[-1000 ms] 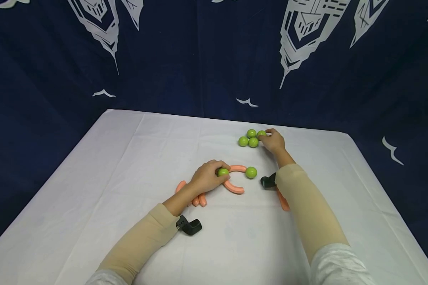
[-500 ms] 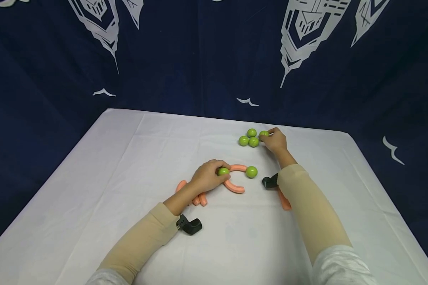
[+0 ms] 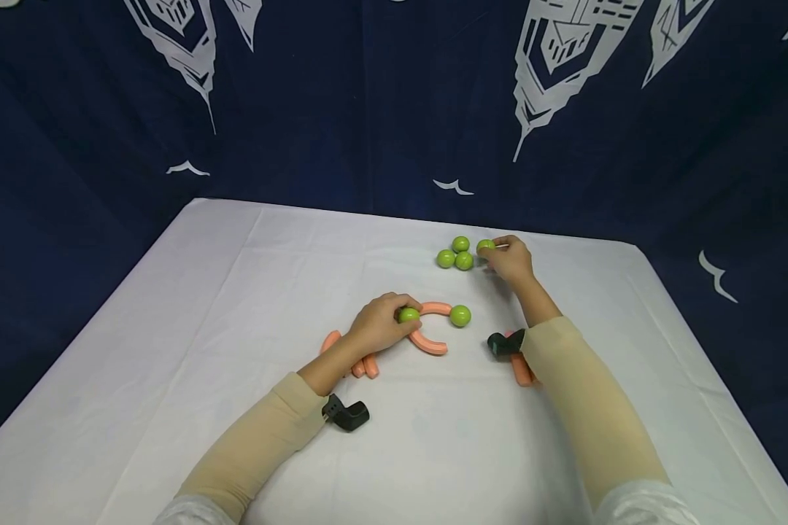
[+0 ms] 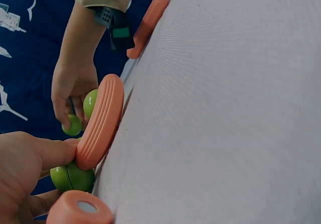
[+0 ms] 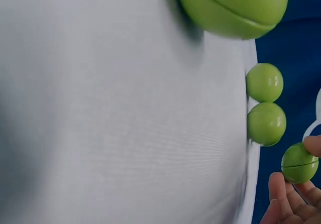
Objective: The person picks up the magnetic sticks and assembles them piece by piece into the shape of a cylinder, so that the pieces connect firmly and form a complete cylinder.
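My left hand (image 3: 382, 322) grips a green ball (image 3: 408, 316) where two curved orange pieces, an upper one (image 3: 435, 308) and a lower one (image 3: 427, 343), come together. In the left wrist view its thumb presses close beside a ribbed orange piece (image 4: 102, 123); another piece (image 4: 80, 209) shows a grey disc on its end. A second green ball (image 3: 460, 316) sits at the upper piece's right end. Farther back, my right hand (image 3: 514, 260) pinches a green ball (image 5: 300, 163) between thumb and fingertips, just right of three others (image 3: 463, 260).
Several loose orange pieces (image 3: 371, 365) lie partly under my left forearm. More orange pieces (image 3: 521, 370) are beneath the right wrist camera (image 3: 505, 343). A white cloth (image 3: 276, 255) covers the table, and a dark blue curtain (image 3: 302, 131) hangs behind its far edge.
My right hand has drawn one green ball a little to the right, away from the cluster, and its forearm has shifted right. The left hand stays on its ball.
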`<action>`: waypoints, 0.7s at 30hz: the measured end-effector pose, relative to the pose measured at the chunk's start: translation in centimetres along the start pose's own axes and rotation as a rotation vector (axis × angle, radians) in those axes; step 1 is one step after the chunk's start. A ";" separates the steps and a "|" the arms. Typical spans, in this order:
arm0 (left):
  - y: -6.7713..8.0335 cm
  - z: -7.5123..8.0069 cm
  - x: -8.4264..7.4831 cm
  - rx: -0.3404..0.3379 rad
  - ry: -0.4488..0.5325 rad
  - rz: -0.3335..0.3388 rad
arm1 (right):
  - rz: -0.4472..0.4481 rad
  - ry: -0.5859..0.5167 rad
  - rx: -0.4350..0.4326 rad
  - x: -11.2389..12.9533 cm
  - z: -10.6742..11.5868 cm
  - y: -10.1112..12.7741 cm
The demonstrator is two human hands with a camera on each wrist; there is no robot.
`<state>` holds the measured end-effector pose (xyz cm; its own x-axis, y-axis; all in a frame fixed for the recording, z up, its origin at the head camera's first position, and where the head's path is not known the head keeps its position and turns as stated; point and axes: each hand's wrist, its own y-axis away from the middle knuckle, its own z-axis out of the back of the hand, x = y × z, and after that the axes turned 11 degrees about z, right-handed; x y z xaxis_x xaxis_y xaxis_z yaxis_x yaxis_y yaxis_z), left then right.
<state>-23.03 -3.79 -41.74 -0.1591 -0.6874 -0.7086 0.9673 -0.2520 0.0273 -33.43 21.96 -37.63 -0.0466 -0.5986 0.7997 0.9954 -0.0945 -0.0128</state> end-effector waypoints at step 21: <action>0.1 0.0 -0.1 -0.005 0.003 -0.006 | 0.183 -0.148 0.088 2.0 1.1 5.0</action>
<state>-22.92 -3.78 -41.66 -0.1648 -0.6838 -0.7108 0.9673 -0.2531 0.0192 -28.42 21.20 -35.47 0.1417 -0.4762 0.8679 0.9898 0.0780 -0.1189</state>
